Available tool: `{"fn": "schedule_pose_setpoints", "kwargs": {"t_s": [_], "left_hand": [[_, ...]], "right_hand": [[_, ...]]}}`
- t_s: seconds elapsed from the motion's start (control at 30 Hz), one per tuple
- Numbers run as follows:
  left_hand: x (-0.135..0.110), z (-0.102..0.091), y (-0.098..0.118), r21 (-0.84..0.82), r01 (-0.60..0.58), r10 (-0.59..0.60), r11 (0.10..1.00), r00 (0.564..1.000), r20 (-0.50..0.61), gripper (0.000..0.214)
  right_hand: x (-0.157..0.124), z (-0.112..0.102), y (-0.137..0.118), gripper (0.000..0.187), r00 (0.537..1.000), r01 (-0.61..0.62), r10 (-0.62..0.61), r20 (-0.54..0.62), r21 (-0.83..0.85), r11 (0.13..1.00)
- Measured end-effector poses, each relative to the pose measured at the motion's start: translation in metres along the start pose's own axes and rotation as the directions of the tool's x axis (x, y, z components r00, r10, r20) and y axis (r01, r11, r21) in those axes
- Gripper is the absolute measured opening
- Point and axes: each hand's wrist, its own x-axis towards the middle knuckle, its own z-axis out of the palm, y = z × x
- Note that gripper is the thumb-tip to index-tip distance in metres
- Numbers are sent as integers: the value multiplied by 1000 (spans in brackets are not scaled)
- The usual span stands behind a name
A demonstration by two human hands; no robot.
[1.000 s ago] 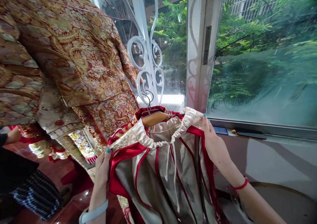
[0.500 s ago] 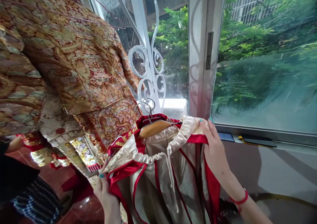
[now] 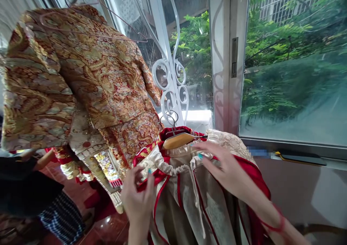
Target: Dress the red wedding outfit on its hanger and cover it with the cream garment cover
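Note:
A cream and red garment [image 3: 206, 205] with a gathered drawstring waist hangs on a wooden hanger [image 3: 177, 140] with a metal hook, below the window. My left hand [image 3: 138, 196] pinches the garment's red-trimmed left edge, fingers closed on the cloth. Reaching across the top of the gathered waistband near the hanger, my right hand [image 3: 223, 167] has its fingers curled on the fabric. A red cord is round my right wrist.
A gold and red brocade robe [image 3: 81, 78] hangs at the left on a thin wire hanger. White scrolled window ironwork [image 3: 170, 78] and a window frame [image 3: 225, 57] stand behind. Another person in dark clothes [image 3: 29, 194] is at the lower left. Dark flat objects [image 3: 300, 158] lie on the sill.
My right hand has slid left from the garment's right shoulder to the waistband by the hanger. My left hand has moved up and right along the red edge. The view has shifted.

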Motion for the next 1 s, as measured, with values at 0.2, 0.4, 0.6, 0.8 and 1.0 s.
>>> {"fn": "schedule_pose_setpoints", "kwargs": {"t_s": [0.2, 0.4, 0.6, 0.8, 1.0], "left_hand": [[47, 21, 27, 202, 30, -92, 979, 947, 309, 16], [69, 11, 8, -435, 342, -135, 833, 888, 439, 23], [90, 13, 17, -517, 387, -261, 764, 917, 301, 21], [106, 14, 13, -473, 269, -145, 839, 948, 283, 20], [113, 14, 15, -453, 201, -97, 869, 965, 243, 18]], "right_hand": [[44, 83, -10, 38, 963, -82, 13, 267, 247, 966], [73, 80, -16, 24, 942, 326, -314, 117, -101, 940], [105, 94, -17, 10, 905, 406, -337, 258, -297, 864], [100, 105, -18, 20, 935, 354, -327, 138, -296, 887], [102, 93, -27, 21, 924, 362, -292, 248, -319, 876]]}}
